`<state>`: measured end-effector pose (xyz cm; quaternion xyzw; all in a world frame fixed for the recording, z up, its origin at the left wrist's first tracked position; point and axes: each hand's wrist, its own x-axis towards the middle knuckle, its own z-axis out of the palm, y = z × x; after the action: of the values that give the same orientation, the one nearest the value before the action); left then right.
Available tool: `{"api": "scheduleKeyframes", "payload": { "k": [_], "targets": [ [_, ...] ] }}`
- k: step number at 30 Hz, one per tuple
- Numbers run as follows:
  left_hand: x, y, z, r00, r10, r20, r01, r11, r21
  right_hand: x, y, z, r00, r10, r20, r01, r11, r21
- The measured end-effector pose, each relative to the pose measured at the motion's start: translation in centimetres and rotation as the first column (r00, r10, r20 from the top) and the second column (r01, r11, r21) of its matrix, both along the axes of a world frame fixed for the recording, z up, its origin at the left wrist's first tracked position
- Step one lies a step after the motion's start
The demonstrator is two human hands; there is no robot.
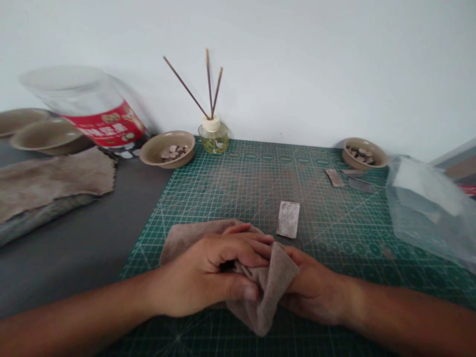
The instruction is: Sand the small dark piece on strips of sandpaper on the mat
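A soft grey-brown cloth point(277, 277) is bunched between my two hands, low over the green cutting mat point(238, 193). My left hand point(219, 270) is closed on it, with the thumb below and the fingers lying across the top. From the other side my right hand point(316, 285) grips the cloth, its fingers partly hidden behind a raised fold. Part of the cloth spreads out behind my left hand. Whether anything is wrapped inside the folds cannot be seen. Just beyond my hands lies a small pale rectangular piece point(288, 219) on the mat.
A bowl of small pieces point(167, 148) and a reed diffuser point(213, 136) stand at the back. Another bowl point(364, 153), thin flat pieces point(334, 177) and a clear plastic bag point(424, 213) are at right. A large jar point(107, 121) and folded cloth point(55, 183) occupy the left.
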<state>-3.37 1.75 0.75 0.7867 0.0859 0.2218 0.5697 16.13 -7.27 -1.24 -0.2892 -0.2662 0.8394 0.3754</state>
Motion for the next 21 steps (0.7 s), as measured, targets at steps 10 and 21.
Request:
{"api": "scheduleKeyframes", "payload": {
  "k": [10, 21],
  "targets": [
    [0.2, -0.2, 0.6, 0.999, 0.002, 0.043, -0.008, 0.99, 0.143, -0.3, 0.0, 0.5, 0.981, -0.054, 0.187, 0.019, 0.983, 0.183],
    [-1.1, 0.2, 0.8, 0.955, 0.274, -0.11, -0.291, 0.94, -0.179, 0.8, -0.3, 0.4, 0.978, 0.21, -0.007, -0.208, 0.97, 0.126]
  ]
}}
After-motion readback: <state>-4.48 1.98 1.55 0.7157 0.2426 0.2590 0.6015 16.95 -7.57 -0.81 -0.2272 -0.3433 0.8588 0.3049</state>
